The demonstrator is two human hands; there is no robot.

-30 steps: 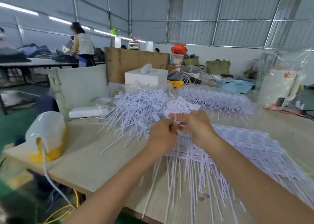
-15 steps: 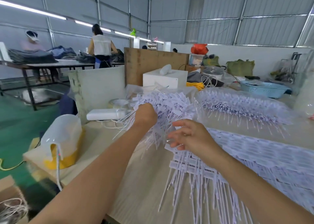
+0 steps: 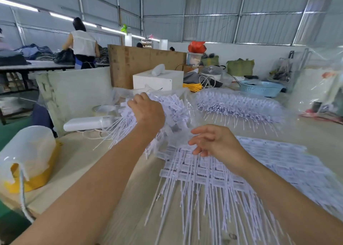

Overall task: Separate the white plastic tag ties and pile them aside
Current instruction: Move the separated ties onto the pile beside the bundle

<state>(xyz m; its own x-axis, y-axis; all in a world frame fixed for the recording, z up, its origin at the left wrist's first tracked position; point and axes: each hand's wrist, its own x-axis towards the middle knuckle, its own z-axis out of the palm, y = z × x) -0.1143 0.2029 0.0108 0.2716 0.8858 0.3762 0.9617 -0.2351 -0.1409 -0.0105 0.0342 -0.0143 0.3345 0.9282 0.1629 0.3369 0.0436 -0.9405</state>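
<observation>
A loose pile of separated white tag ties (image 3: 172,107) lies at the table's middle left, partly on clear plastic. My left hand (image 3: 146,111) is stretched out over that pile, knuckles up, fingers curled down into the ties; whether it still holds any is hidden. Joined sheets of white tag ties (image 3: 213,172) are spread flat in front of me, their thin tails pointing toward me. My right hand (image 3: 213,142) hovers just above the near edge of those sheets, fingers loosely bent and holding nothing.
A bagged bundle of tag ties (image 3: 239,105) lies at the back right. A yellow and white plastic container (image 3: 27,161) stands at the table's left edge. A white box (image 3: 157,80), a blue basin (image 3: 261,88) and a wooden board stand behind. A person works at a far table.
My left hand carried a torn-off bunch of ties from the sheets out to the left pile. My right hand let go and stayed over the sheets. The view shifted left.
</observation>
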